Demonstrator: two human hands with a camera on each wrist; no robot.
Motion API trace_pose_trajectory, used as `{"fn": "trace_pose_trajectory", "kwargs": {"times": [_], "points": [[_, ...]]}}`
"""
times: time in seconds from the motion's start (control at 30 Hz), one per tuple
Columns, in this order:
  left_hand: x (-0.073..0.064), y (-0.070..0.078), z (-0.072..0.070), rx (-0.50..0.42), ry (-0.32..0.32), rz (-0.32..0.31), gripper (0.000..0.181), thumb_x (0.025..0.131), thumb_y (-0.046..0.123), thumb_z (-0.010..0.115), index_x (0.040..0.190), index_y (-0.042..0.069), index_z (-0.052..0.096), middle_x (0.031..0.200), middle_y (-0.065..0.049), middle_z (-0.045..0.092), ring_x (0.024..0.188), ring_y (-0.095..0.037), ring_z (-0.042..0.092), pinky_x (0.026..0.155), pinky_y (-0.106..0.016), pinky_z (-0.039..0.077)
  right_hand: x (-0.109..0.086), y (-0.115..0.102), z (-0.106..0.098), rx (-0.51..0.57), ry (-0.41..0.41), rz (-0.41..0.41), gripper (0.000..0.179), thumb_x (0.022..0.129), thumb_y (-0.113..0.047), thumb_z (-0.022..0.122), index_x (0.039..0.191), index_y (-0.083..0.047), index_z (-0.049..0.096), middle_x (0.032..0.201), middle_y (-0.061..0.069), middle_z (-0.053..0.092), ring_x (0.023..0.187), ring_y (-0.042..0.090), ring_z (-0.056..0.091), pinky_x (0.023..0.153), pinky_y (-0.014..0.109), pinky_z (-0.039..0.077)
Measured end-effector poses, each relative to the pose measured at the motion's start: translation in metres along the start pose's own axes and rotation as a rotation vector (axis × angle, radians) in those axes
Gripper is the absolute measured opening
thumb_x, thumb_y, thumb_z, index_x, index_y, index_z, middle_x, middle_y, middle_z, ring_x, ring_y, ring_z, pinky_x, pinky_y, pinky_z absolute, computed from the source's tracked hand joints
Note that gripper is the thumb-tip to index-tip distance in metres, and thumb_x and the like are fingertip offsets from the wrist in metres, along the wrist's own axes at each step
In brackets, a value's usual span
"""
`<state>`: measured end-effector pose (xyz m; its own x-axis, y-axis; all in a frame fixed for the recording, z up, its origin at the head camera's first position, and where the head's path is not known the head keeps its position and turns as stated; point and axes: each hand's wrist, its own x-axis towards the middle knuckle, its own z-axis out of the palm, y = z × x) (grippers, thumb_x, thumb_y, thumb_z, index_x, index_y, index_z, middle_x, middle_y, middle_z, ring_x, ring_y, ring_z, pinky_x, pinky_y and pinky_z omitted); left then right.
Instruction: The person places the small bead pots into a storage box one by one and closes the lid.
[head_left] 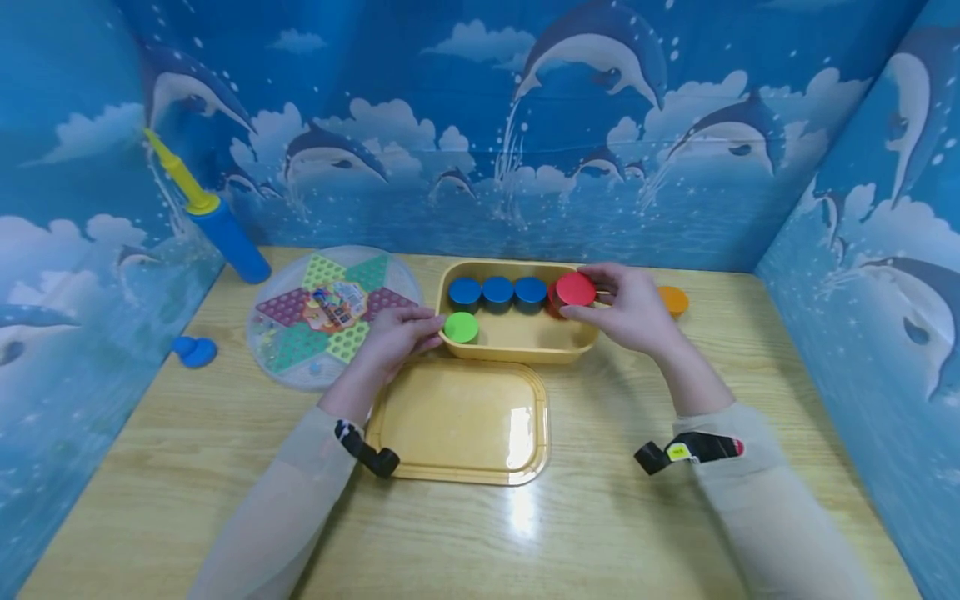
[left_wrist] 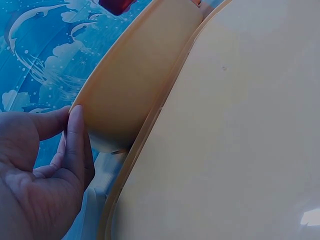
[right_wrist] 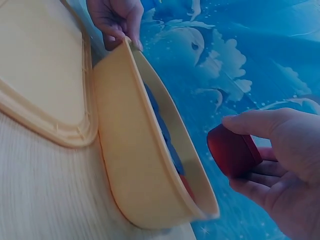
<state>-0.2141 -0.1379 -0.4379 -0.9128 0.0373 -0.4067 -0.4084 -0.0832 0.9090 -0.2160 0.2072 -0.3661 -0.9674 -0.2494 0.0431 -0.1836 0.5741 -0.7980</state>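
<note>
My right hand [head_left: 633,308] holds a small red round tub [head_left: 575,289] by its sides, above the right end of a yellow plastic box [head_left: 517,354]. The right wrist view shows this red tub [right_wrist: 231,152] between thumb and fingers, apart from the box wall. My left hand [head_left: 397,340] pinches the box's left rim, thumb and fingertips on either side in the left wrist view. Inside the box stand several blue-lidded tubs [head_left: 498,292] in a row and a green-lidded one [head_left: 461,327] at front left. Another red piece [right_wrist: 186,187] is mostly hidden at the right end.
A yellow lid [head_left: 461,425] lies flat in front of the box. To the left are a round star-patterned board [head_left: 330,317], a blue and yellow hand pump [head_left: 225,237] and a small blue object [head_left: 195,350]. An orange tub [head_left: 674,301] stands behind my right hand.
</note>
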Motion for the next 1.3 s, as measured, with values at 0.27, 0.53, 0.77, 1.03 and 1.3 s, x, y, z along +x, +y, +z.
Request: {"fn": "trace_pose_trajectory", "kwargs": {"times": [0.27, 0.53, 0.77, 1.03, 1.3], "points": [[-0.001, 0.001, 0.0, 0.008, 0.002, -0.005, 0.04, 0.102, 0.008, 0.073, 0.137, -0.008, 0.061, 0.127, -0.019, 0.062, 0.087, -0.014, 0.073, 0.088, -0.027, 0.064, 0.016, -0.005, 0.023, 0.023, -0.078, -0.049, 0.067, 0.092, -0.02, 0.088, 0.147, 0.002, 0.057, 0.139, 0.018, 0.063, 0.119, 0.033, 0.065, 0.102, 0.047, 0.06], [0.0, 0.001, 0.001, 0.007, 0.0, 0.004, 0.04, 0.103, 0.007, 0.072, 0.138, -0.009, 0.06, 0.129, -0.02, 0.062, 0.088, -0.014, 0.073, 0.089, -0.027, 0.064, 0.028, -0.005, 0.047, 0.005, -0.169, -0.079, 0.062, 0.09, -0.02, 0.088, 0.142, 0.0, 0.061, 0.129, 0.013, 0.067, 0.107, 0.029, 0.066, 0.09, 0.041, 0.062], [0.0, 0.002, 0.001, 0.002, -0.002, -0.005, 0.04, 0.102, 0.006, 0.072, 0.138, -0.009, 0.061, 0.13, -0.02, 0.06, 0.089, -0.015, 0.073, 0.089, -0.027, 0.064, 0.041, -0.002, 0.065, -0.061, -0.288, -0.103, 0.062, 0.088, -0.023, 0.091, 0.14, 0.0, 0.064, 0.124, 0.011, 0.07, 0.103, 0.025, 0.067, 0.088, 0.039, 0.062], [0.0, 0.002, 0.0, -0.007, -0.002, -0.005, 0.04, 0.102, 0.006, 0.072, 0.137, -0.009, 0.061, 0.131, -0.02, 0.058, 0.092, -0.017, 0.072, 0.089, -0.028, 0.064, 0.051, -0.003, 0.081, -0.1, -0.409, -0.104, 0.058, 0.091, -0.022, 0.089, 0.139, 0.001, 0.065, 0.13, 0.013, 0.069, 0.115, 0.027, 0.068, 0.096, 0.038, 0.063], [-0.001, 0.0, 0.0, -0.006, -0.014, 0.012, 0.039, 0.103, 0.005, 0.071, 0.137, -0.011, 0.06, 0.13, -0.02, 0.058, 0.09, -0.015, 0.071, 0.089, -0.028, 0.064, 0.054, -0.001, 0.085, -0.061, -0.443, -0.097, 0.059, 0.092, -0.015, 0.086, 0.141, 0.005, 0.062, 0.134, 0.016, 0.067, 0.121, 0.031, 0.066, 0.101, 0.039, 0.061]]}}
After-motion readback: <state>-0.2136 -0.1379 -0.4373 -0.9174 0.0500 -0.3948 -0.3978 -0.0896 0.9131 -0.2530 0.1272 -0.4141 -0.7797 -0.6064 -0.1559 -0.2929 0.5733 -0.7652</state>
